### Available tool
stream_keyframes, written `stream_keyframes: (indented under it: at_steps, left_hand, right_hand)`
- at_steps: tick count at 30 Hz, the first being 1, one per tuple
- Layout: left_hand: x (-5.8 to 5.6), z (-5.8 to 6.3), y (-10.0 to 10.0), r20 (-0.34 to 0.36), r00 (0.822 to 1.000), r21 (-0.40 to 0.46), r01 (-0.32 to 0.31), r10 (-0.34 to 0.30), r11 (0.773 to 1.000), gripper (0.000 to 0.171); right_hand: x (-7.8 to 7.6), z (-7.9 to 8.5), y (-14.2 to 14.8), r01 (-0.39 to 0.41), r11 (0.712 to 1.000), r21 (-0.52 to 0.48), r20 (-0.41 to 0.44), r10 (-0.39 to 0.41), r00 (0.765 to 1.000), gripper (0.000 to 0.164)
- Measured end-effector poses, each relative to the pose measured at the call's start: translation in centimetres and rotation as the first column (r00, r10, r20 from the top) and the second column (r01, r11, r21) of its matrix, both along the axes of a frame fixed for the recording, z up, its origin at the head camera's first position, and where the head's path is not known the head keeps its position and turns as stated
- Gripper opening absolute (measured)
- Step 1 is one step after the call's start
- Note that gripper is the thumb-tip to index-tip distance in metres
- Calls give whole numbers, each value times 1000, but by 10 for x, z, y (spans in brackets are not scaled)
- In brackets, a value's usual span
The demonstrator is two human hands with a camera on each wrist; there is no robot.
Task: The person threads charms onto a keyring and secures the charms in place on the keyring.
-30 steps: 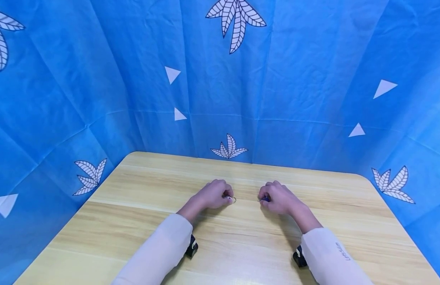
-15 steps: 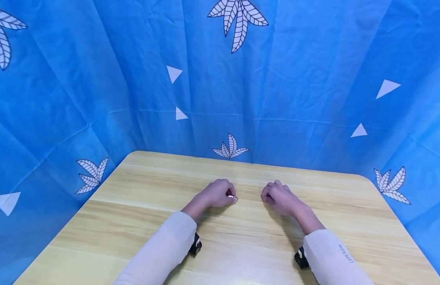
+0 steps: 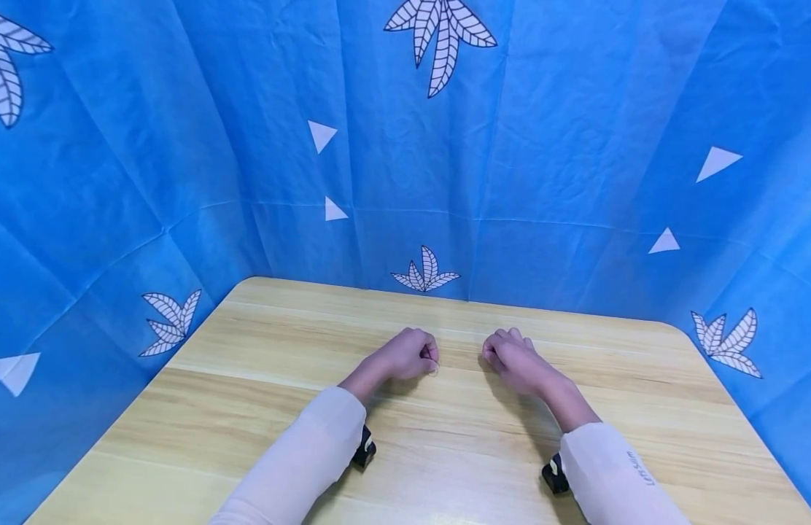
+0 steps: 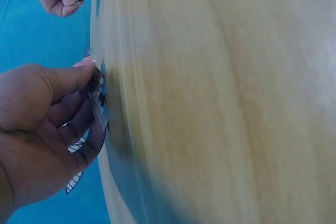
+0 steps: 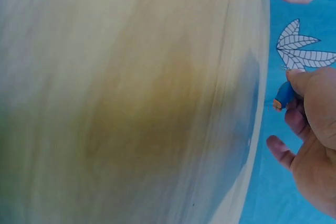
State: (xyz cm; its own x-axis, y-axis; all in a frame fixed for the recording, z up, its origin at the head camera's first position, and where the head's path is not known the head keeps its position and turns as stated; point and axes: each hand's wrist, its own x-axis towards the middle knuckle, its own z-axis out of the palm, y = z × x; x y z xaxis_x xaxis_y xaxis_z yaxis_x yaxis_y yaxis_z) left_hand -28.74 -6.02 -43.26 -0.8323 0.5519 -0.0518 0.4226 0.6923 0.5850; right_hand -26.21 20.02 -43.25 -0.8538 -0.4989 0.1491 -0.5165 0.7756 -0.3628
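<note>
My left hand is just above the table, left of its middle. Its thumb and fingers pinch a small clear, shiny piece with dark parts, seen edge-on in the left wrist view. A thin ring hangs at those fingertips in the head view. A short gap away, my right hand pinches a small blue trinket with an orange end. Bits of metal show at its thumb tip in the right wrist view. In the head view, the fingers hide the blue trinket. The two hands do not touch.
A pale wooden table with rounded far corners lies under both hands. Blue cloth printed with white leaves and triangles hangs behind and at the sides. A small black device sits under each sleeve cuff.
The right hand has turned slightly, so its blue trinket no longer shows in the head view. The left hand has shifted a little to the right, and its held piece shows less.
</note>
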Motion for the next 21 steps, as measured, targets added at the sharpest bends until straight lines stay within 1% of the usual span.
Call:
stream_keyframes:
  at_steps: [4, 7, 9, 12, 15, 18, 21]
  left_hand:
    - [-1, 0, 0, 23, 999, 103, -24, 22, 994, 7]
    - [-1, 1, -1, 30, 999, 190, -45, 40, 981, 11]
    - [-1, 4, -1, 18, 999, 236, -51, 49, 970, 13]
    - [1, 9, 1, -16, 998, 267, -51, 57, 962, 12]
    - [4, 16, 3, -41, 996, 295, -63, 78, 953, 8]
    - [9, 23, 4, -38, 994, 344, -87, 107, 935, 4]
    - [13, 30, 6, -29, 993, 394, -97, 118, 914, 4]
  right_hand:
    - [0, 3, -1, -26, 999, -42, -50, 24, 998, 14]
    - [1, 7, -3, -37, 996, -81, -84, 30, 996, 14]
    - [3, 11, -4, -38, 994, -104, -105, 27, 994, 15]
    - [4, 16, -6, -37, 989, -142, -131, 18, 991, 15]
    - [6, 21, -9, -40, 984, -173, -159, 12, 987, 16]
    - [8, 27, -12, -50, 975, -218, -179, 10, 984, 15]
    - [11, 32, -14, -65, 963, -262, -204, 10, 979, 14]
